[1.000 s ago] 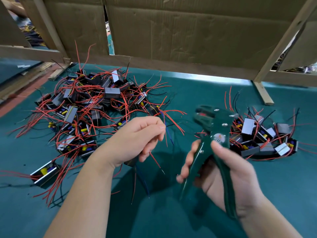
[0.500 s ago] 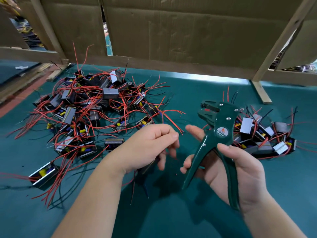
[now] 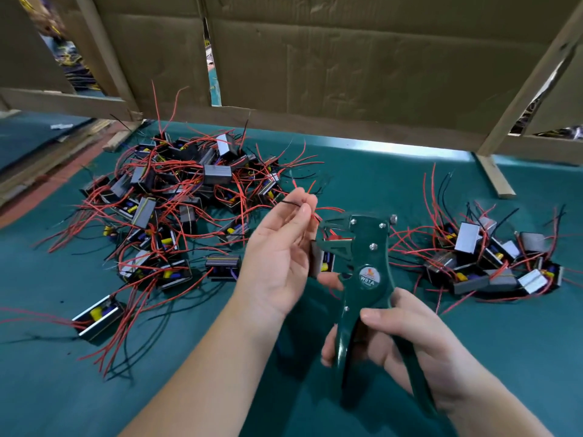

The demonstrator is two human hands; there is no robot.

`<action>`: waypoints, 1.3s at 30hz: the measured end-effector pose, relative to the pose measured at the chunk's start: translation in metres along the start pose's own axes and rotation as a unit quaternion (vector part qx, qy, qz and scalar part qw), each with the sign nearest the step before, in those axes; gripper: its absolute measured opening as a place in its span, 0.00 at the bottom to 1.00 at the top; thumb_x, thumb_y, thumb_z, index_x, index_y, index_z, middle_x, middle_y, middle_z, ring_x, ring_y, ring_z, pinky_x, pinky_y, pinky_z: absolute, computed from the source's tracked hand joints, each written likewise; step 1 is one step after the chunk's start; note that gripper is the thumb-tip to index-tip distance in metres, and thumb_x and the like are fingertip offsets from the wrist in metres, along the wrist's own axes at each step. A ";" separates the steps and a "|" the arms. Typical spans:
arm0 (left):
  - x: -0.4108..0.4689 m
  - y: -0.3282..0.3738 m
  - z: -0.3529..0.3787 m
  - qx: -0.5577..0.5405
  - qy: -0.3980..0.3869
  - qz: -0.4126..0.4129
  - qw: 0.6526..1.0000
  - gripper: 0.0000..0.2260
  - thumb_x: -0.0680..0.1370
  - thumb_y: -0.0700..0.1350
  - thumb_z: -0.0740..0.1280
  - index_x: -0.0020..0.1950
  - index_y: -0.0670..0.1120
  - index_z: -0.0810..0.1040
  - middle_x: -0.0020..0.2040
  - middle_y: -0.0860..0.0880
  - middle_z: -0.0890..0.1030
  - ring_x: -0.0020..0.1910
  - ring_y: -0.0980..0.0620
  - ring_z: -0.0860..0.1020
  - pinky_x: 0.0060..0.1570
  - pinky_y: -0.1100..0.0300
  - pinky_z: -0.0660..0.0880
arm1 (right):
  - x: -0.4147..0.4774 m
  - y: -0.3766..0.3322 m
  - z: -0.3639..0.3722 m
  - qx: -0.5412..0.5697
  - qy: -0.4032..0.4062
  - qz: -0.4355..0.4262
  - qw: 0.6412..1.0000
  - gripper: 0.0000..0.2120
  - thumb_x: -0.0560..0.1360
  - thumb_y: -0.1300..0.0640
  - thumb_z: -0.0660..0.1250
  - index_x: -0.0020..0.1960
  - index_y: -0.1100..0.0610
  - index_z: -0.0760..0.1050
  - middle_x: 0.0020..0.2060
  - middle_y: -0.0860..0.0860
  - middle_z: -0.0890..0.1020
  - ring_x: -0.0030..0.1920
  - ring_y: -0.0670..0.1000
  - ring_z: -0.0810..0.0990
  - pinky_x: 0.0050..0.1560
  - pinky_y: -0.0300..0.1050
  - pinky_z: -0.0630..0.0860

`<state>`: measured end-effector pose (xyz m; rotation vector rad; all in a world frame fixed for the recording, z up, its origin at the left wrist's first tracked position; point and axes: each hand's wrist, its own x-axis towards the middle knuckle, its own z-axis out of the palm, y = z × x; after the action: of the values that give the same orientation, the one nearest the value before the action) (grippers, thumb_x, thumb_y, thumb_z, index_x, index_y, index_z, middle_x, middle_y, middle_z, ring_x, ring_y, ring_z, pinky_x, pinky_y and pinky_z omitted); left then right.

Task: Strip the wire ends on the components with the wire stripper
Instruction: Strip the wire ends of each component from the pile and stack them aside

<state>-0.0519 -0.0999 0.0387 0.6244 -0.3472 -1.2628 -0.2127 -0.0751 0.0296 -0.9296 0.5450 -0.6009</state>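
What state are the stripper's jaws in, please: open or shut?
Open: the stripper in the right hand shows a gap between its jaws, and its handles are spread.

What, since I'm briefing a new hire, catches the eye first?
The green wire stripper stands out at centre, gripped in the right hand, its head beside wires pinched by the left hand. A big pile of red-wired components sprawls on the teal table at left; a smaller pile lies at right.

Colours at the bench
Dark green wire stripper [image 3: 369, 258]; red and black wires [image 3: 176, 197]; teal table cover [image 3: 378, 178]; brown cardboard [image 3: 347, 58].
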 end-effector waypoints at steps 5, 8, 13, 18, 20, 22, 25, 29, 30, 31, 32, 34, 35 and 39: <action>-0.003 0.003 0.001 0.068 -0.082 0.011 0.994 0.08 0.69 0.34 0.65 0.46 0.41 0.79 0.40 0.48 0.84 0.33 0.55 0.80 0.29 0.63 0.76 | -0.001 -0.003 -0.005 0.020 0.004 -0.024 1.000 0.31 0.62 0.53 0.78 0.63 0.61 0.76 0.36 0.69 0.78 0.40 0.65 0.80 0.47 0.64 0.74; -0.009 -0.008 0.008 0.070 -0.101 -0.049 0.991 0.10 0.72 0.33 0.64 0.42 0.45 0.83 0.38 0.45 0.81 0.28 0.51 0.75 0.24 0.65 0.69 | -0.002 -0.006 -0.006 0.042 -0.019 -0.031 0.998 0.30 0.63 0.54 0.77 0.61 0.64 0.76 0.38 0.69 0.79 0.40 0.66 0.80 0.47 0.64 0.75; -0.004 -0.010 -0.001 0.220 -0.066 0.064 0.971 0.13 0.76 0.29 0.65 0.51 0.46 0.81 0.46 0.45 0.83 0.44 0.49 0.80 0.37 0.53 0.76 | 0.000 -0.007 -0.007 0.085 -0.035 -0.034 0.995 0.31 0.61 0.56 0.78 0.61 0.68 0.76 0.40 0.69 0.78 0.38 0.66 0.79 0.44 0.65 0.75; -0.001 0.012 -0.011 0.483 0.015 0.305 0.821 0.25 0.72 0.34 0.71 0.64 0.53 0.69 0.51 0.49 0.79 0.50 0.54 0.79 0.51 0.62 0.75 | -0.004 -0.011 -0.013 0.081 0.027 -0.083 0.993 0.35 0.56 0.56 0.80 0.59 0.69 0.76 0.42 0.69 0.77 0.38 0.67 0.78 0.43 0.68 0.75; 0.005 0.038 -0.024 0.588 0.135 0.422 0.676 0.19 0.72 0.38 0.69 0.63 0.47 0.73 0.55 0.47 0.78 0.56 0.49 0.76 0.56 0.56 0.71 | -0.005 -0.016 -0.018 0.071 0.092 -0.126 0.985 0.32 0.57 0.56 0.78 0.57 0.69 0.77 0.41 0.68 0.79 0.38 0.66 0.80 0.43 0.66 0.78; 0.010 0.061 -0.039 0.664 0.268 0.431 0.549 0.17 0.72 0.41 0.65 0.61 0.45 0.77 0.60 0.45 0.76 0.62 0.44 0.72 0.60 0.51 0.65 | -0.005 -0.019 -0.028 0.033 0.208 -0.178 0.961 0.22 0.63 0.59 0.72 0.53 0.69 0.74 0.36 0.66 0.78 0.37 0.65 0.81 0.42 0.64 0.79; 0.018 0.077 -0.061 0.735 0.355 0.261 0.516 0.23 0.75 0.42 0.63 0.71 0.45 0.68 0.74 0.42 0.63 0.75 0.41 0.57 0.71 0.45 0.52 | -0.005 -0.019 -0.043 -0.067 0.350 -0.238 0.903 0.03 0.74 0.68 0.62 0.44 0.62 0.70 0.30 0.58 0.78 0.37 0.64 0.82 0.43 0.66 0.80; 0.021 0.078 -0.081 0.797 0.354 0.126 0.472 0.21 0.78 0.44 0.63 0.71 0.50 0.70 0.73 0.42 0.65 0.71 0.38 0.62 0.71 0.42 0.52 | -0.004 -0.014 -0.045 -0.096 0.350 -0.256 0.896 0.06 0.76 0.69 0.60 0.45 0.60 0.71 0.32 0.56 0.79 0.40 0.65 0.83 0.43 0.63 0.81; 0.021 0.078 -0.081 0.796 0.355 0.141 0.471 0.16 0.78 0.44 0.64 0.66 0.52 0.76 0.68 0.43 0.70 0.66 0.38 0.66 0.69 0.43 0.54 | -0.004 -0.012 -0.044 -0.100 0.341 -0.259 0.898 0.06 0.76 0.69 0.60 0.46 0.60 0.72 0.33 0.56 0.79 0.40 0.66 0.83 0.42 0.62 0.81; 0.021 0.078 -0.080 0.787 0.355 0.166 0.477 0.12 0.77 0.45 0.65 0.59 0.52 0.80 0.64 0.45 0.74 0.62 0.38 0.69 0.67 0.43 0.57 | -0.004 -0.011 -0.044 -0.100 0.334 -0.262 0.900 0.07 0.76 0.69 0.60 0.45 0.59 0.72 0.33 0.56 0.80 0.41 0.66 0.83 0.40 0.61 0.81; 0.021 0.079 -0.079 0.775 0.353 0.199 0.485 0.08 0.77 0.46 0.67 0.54 0.53 0.83 0.60 0.47 0.76 0.59 0.39 0.70 0.64 0.44 0.57 | -0.004 -0.010 -0.043 -0.099 0.327 -0.263 0.902 0.07 0.76 0.69 0.60 0.45 0.59 0.73 0.33 0.55 0.80 0.41 0.66 0.83 0.39 0.61 0.81; 0.020 0.079 -0.077 0.748 0.341 0.275 0.499 0.05 0.77 0.46 0.68 0.49 0.51 0.84 0.55 0.49 0.79 0.56 0.43 0.72 0.61 0.45 0.57 | -0.003 -0.009 -0.041 -0.090 0.317 -0.258 0.908 0.07 0.76 0.69 0.59 0.46 0.60 0.72 0.33 0.56 0.79 0.41 0.67 0.83 0.39 0.62 0.81; 0.019 0.079 -0.075 0.728 0.328 0.321 0.509 0.05 0.77 0.46 0.68 0.48 0.50 0.84 0.54 0.50 0.79 0.55 0.46 0.73 0.60 0.46 0.58 | -0.004 -0.008 -0.040 -0.083 0.312 -0.255 0.911 0.06 0.76 0.69 0.59 0.46 0.60 0.72 0.33 0.56 0.79 0.42 0.68 0.82 0.39 0.62 0.81; 0.015 0.076 -0.057 0.614 0.267 0.556 0.493 0.06 0.79 0.44 0.68 0.48 0.43 0.82 0.52 0.45 0.80 0.55 0.49 0.76 0.56 0.52 0.65 | -0.004 -0.010 -0.036 -0.073 0.290 -0.273 0.914 0.12 0.74 0.67 0.59 0.43 0.55 0.79 0.35 0.57 0.81 0.42 0.68 0.82 0.41 0.63 0.80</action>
<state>0.0439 -0.0868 0.0388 1.5715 -0.9257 0.7203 -0.2422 -0.0976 0.0212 -1.0499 0.8747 -1.3842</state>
